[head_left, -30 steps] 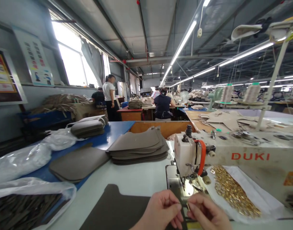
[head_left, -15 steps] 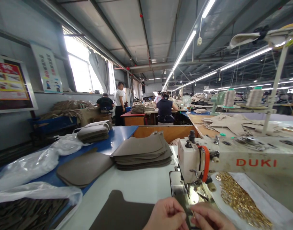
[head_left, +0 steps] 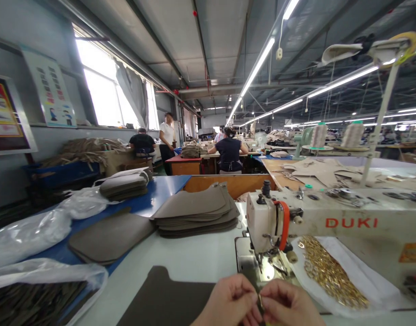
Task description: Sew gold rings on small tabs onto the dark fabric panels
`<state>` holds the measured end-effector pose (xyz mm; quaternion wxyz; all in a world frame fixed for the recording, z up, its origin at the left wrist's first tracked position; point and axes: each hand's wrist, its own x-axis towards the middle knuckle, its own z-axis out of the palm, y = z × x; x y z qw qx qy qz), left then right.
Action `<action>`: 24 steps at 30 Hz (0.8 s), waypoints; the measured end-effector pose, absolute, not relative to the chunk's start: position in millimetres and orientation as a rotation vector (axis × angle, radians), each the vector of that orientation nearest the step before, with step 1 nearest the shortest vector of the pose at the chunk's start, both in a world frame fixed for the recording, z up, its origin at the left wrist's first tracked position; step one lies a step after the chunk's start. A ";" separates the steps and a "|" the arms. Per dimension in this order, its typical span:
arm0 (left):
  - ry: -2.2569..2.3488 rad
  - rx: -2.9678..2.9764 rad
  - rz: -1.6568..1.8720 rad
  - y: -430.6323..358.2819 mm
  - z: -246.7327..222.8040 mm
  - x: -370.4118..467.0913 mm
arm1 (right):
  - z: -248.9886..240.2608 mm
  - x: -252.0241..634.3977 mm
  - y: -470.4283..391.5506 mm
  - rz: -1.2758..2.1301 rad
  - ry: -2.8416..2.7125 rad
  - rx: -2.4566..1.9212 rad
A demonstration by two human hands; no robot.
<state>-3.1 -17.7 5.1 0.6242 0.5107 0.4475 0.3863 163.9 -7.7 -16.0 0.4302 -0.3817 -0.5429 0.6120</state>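
Note:
Before the sewing machine [head_left: 269, 217], my left hand [head_left: 228, 301] and my right hand [head_left: 286, 303] meet fingertip to fingertip, both pinched closed. Between them shows a thin sliver of a small gold metal ring [head_left: 261, 301], gripped by my right fingers. Whatever my left fingers pinch is hidden. A dark grey-brown cut panel [head_left: 167, 296] lies flat on the pale table, just left of my left hand. To the right, many gold metal rings [head_left: 330, 276] are heaped on a white cloth [head_left: 360, 262] beside the machine.
A stack of grey-brown panels [head_left: 194, 213] stands behind the hands. More panels [head_left: 109, 237] lie on the blue table [head_left: 167, 183] at left. An opened plastic bag [head_left: 99, 276] of dark strips [head_left: 34, 299] sits at front left. Co-workers [head_left: 228, 151] are farther back.
My right hand has come in against my left, fingertips now touching. The whole view has shifted slightly, so the table and machine appear a little farther left and higher.

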 end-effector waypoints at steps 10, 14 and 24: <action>0.916 1.010 0.845 -8.2 7.4 -10.8 | -0.5 149.3 -9.2 1.630 -1.166 -0.943; 0.969 1.072 0.814 -11.0 10.8 -11.2 | -2.8 148.7 -11.5 1.661 -1.209 -0.936; 1.047 1.423 0.956 -16.5 4.8 -13.6 | 9.8 154.6 -31.9 1.164 -1.649 -0.999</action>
